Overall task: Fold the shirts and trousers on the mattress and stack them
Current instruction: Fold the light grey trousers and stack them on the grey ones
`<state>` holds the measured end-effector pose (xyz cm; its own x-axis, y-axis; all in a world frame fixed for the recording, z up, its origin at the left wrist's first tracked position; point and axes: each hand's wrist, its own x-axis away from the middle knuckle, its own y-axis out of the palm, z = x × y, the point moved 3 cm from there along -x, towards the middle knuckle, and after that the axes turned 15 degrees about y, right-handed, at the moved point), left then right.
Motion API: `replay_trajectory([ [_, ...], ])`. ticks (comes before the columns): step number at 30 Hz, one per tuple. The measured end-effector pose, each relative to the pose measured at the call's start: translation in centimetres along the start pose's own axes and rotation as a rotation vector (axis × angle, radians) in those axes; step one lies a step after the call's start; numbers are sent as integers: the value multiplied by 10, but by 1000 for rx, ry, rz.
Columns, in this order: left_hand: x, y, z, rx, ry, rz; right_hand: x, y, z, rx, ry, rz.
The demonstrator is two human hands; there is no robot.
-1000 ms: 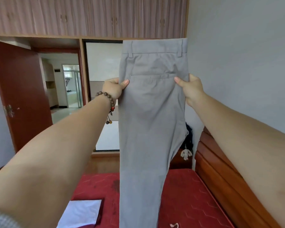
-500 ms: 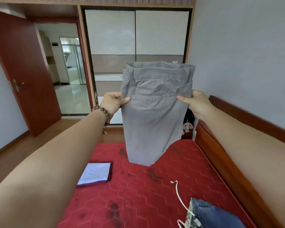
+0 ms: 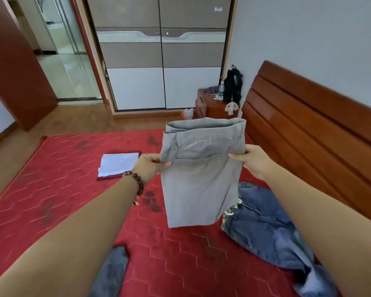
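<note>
Grey trousers (folded) pinched between left hand and right hand.

- There is a single view, from a camera worn on the person's head, looking forward and tilted down over both outstretched arms.
- It faces across the red mattress toward the wardrobe on the far wall, with the doorway at the left and the wooden headboard along the right.
- The left hand and right hand sit near mid-frame, holding the grey trousers close before the lens.
- The wide angle bends straight edges near the borders; forearms fill the lower corners.
- With only one view, nothing is shared between cameras.
</note>
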<state>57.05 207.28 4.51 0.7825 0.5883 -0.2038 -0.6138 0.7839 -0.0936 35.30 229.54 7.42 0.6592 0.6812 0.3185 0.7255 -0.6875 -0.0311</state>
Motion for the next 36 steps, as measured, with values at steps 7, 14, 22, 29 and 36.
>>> replay_trajectory([
  [7,95,21,-19,-41,-66,-63,52,-8,74,-7,116,-117],
  [14,200,59,-33,-94,-140,-49,124,-17,166,57,183,-137],
  [22,310,73,-61,-223,-350,-177,210,-22,251,119,369,-260],
  [29,339,78,-59,-147,-460,-144,235,-20,270,178,468,-317],
  [36,321,72,-72,-149,-468,-100,212,-10,273,80,452,-262],
])
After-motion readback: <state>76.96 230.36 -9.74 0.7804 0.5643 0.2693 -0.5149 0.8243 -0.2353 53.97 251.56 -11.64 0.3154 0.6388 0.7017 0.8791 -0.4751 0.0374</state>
